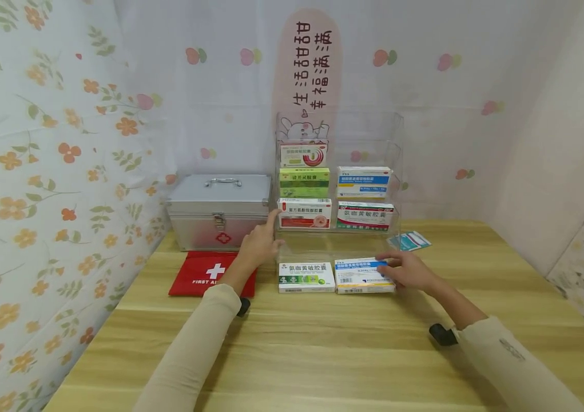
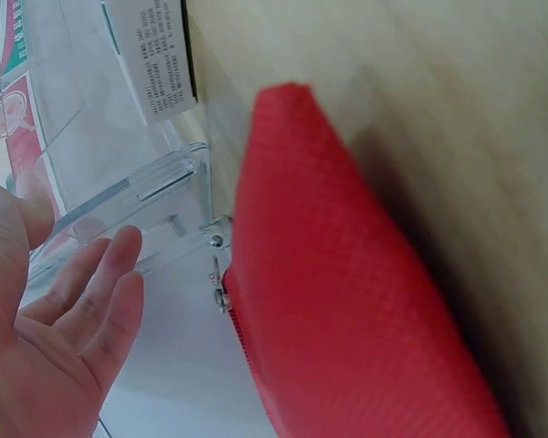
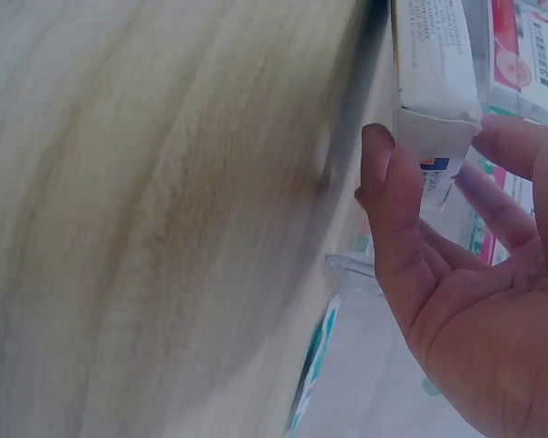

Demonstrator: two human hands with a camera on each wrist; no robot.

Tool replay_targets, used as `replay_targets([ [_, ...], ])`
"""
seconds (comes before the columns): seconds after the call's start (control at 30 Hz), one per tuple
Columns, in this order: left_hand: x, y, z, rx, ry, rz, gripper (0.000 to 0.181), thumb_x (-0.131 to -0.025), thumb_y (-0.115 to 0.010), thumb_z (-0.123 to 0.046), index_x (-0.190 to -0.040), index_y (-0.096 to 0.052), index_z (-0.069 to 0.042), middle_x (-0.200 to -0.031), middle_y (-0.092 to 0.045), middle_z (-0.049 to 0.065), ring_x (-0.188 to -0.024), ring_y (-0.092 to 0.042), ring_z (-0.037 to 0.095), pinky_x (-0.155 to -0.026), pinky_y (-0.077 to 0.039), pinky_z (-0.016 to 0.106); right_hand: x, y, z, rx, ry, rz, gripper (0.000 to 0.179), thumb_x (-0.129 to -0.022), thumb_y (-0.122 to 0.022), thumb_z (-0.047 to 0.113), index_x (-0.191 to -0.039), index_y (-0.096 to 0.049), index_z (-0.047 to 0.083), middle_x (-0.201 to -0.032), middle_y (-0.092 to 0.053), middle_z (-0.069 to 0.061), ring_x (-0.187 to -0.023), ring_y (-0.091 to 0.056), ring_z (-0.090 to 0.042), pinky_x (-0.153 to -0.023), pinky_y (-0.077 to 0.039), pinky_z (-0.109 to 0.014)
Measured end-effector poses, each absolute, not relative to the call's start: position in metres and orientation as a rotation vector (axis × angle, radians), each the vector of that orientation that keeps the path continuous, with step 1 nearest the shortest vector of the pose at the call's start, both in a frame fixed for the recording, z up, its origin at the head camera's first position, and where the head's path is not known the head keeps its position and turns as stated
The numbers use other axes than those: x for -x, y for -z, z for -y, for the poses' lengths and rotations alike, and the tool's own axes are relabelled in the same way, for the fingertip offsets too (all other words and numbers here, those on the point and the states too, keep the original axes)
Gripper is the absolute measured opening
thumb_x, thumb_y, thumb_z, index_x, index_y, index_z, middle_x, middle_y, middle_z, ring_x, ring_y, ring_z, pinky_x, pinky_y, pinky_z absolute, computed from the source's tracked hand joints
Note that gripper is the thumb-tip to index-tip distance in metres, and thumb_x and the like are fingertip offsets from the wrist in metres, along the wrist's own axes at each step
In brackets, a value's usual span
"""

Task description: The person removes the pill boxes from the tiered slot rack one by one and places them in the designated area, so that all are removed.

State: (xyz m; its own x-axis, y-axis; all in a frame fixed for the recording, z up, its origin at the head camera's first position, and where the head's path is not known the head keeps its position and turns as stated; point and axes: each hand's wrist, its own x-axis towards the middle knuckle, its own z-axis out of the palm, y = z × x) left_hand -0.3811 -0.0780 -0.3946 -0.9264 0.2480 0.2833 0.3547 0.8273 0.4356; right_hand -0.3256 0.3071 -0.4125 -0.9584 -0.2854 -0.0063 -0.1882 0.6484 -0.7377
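Note:
In the head view my left hand [image 1: 261, 243] is at the left side of a clear acrylic rack [image 1: 292, 243], index finger extended along its edge. The left wrist view shows the thumb in front of the clear wall, the other fingers of the left hand [image 2: 64, 328] loosely bent beside it. My right hand [image 1: 407, 270] pinches the right end of a blue-and-white medicine box [image 1: 353, 274] low at the rack's front; the right wrist view shows thumb and fingers on the box's end [image 3: 434, 137]. To its left lies a white-and-green medicine box [image 1: 306, 277].
Higher tiers hold several medicine boxes, among them a green one [image 1: 304, 183] and a red-and-white one [image 1: 304, 214]. A silver first-aid case [image 1: 194, 212] stands left, a red first-aid pouch [image 1: 189, 280] before it. A teal-and-white packet [image 1: 415, 241] lies right of the rack on the wooden table [image 1: 322, 355].

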Motion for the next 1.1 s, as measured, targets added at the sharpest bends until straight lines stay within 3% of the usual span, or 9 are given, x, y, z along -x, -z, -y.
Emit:
replay_targets([
  [0.13, 0.381, 0.395, 0.077, 0.46, 0.742, 2.806, 0.083, -0.092, -0.072, -0.024, -0.153, -0.015, -0.029, -0.066, -0.055, 0.008, -0.057, -0.051, 0.023, -0.05, -0.043, 0.035, 0.326, 0.415, -0.306, 0.389, 1.156, -2.766, 0.044, -0.096, -0.066, 0.027, -0.133, -0.06, 0.004, -0.125, -0.058, -0.029, -0.074, -0.06, -0.023, -0.048, -0.045, -0.03],
  [0.33, 0.379, 0.395, 0.075, 0.436, 0.747, 2.816, 0.084, -0.092, -0.073, -0.024, -0.153, -0.015, -0.029, -0.068, -0.056, 0.007, -0.06, -0.053, 0.023, -0.052, -0.044, 0.036, 0.323, 0.415, -0.303, 0.408, 1.08, -2.785, 0.044, -0.095, -0.066, 0.024, -0.134, -0.06, 0.003, -0.133, -0.053, -0.033, -0.089, -0.061, -0.038, -0.049, -0.044, -0.029],
  [0.43, 0.379, 0.394, 0.074, 0.439, 0.758, 2.816, 0.084, -0.092, -0.072, -0.022, -0.153, -0.015, -0.03, -0.066, -0.055, 0.008, -0.057, -0.051, 0.022, -0.05, -0.043, 0.035, 0.322, 0.413, -0.302, 0.402, 1.074, -2.793, 0.045, -0.095, -0.066, 0.023, -0.134, -0.059, 0.002, -0.131, -0.055, -0.034, -0.082, -0.063, -0.028, -0.048, -0.042, -0.029],
  [0.57, 0.379, 0.392, 0.074, 0.433, 0.771, 2.823, 0.084, -0.093, -0.071, -0.021, -0.153, -0.014, -0.03, -0.064, -0.054, 0.008, -0.052, -0.047, 0.02, -0.047, -0.041, 0.033, 0.323, 0.411, -0.302, 0.4, 1.095, -2.777, 0.046, -0.096, -0.065, 0.02, -0.136, -0.057, 0.0, -0.125, -0.058, -0.035, -0.05, -0.049, -0.016, -0.045, -0.04, -0.028],
  [0.63, 0.378, 0.392, 0.073, 0.43, 0.77, 2.828, 0.084, -0.093, -0.071, -0.021, -0.154, -0.014, -0.029, -0.063, -0.053, 0.008, -0.051, -0.046, 0.019, -0.047, -0.041, 0.032, 0.324, 0.41, -0.302, 0.39, 1.1, -2.769, 0.046, -0.096, -0.065, 0.019, -0.137, -0.056, 0.0, -0.124, -0.06, -0.033, -0.05, -0.049, -0.015, -0.045, -0.042, -0.029],
  [0.77, 0.378, 0.393, 0.073, 0.432, 0.772, 2.824, 0.084, -0.093, -0.071, -0.022, -0.154, -0.014, -0.03, -0.062, -0.052, 0.008, -0.05, -0.044, 0.018, -0.045, -0.04, 0.032, 0.324, 0.41, -0.303, 0.41, 1.078, -2.807, 0.045, -0.095, -0.065, 0.017, -0.134, -0.057, -0.002, -0.119, -0.064, -0.029, -0.073, -0.064, -0.023, -0.051, -0.047, -0.031],
  [0.9, 0.379, 0.395, 0.073, 0.44, 0.78, 2.824, 0.084, -0.093, -0.071, -0.022, -0.154, -0.013, -0.03, -0.06, -0.05, 0.007, -0.049, -0.042, 0.017, -0.044, -0.038, 0.031, 0.321, 0.409, -0.304, 0.453, 1.007, -2.901, 0.038, -0.094, -0.065, 0.017, -0.126, -0.062, -0.003, -0.113, -0.068, -0.025, -0.101, -0.065, -0.035, -0.07, -0.053, -0.038],
  [1.0, 0.379, 0.395, 0.073, 0.445, 0.786, 2.82, 0.084, -0.093, -0.071, -0.022, -0.154, -0.013, -0.03, -0.06, -0.05, 0.006, -0.049, -0.041, 0.016, -0.045, -0.038, 0.03, 0.318, 0.405, -0.303, 0.484, 0.98, -2.959, 0.033, -0.094, -0.063, 0.016, -0.122, -0.064, -0.003, -0.108, -0.07, -0.022, -0.107, -0.063, -0.04, -0.083, -0.053, -0.046],
  [1.1, 0.378, 0.394, 0.074, 0.44, 0.791, 2.816, 0.084, -0.093, -0.071, -0.022, -0.154, -0.014, -0.03, -0.061, -0.05, 0.007, -0.049, -0.042, 0.017, -0.045, -0.039, 0.031, 0.315, 0.401, -0.302, 0.475, 1.004, -3.005, 0.03, -0.095, -0.062, 0.015, -0.119, -0.066, -0.002, -0.107, -0.071, -0.02, -0.105, -0.064, -0.039, -0.084, -0.052, -0.048],
])
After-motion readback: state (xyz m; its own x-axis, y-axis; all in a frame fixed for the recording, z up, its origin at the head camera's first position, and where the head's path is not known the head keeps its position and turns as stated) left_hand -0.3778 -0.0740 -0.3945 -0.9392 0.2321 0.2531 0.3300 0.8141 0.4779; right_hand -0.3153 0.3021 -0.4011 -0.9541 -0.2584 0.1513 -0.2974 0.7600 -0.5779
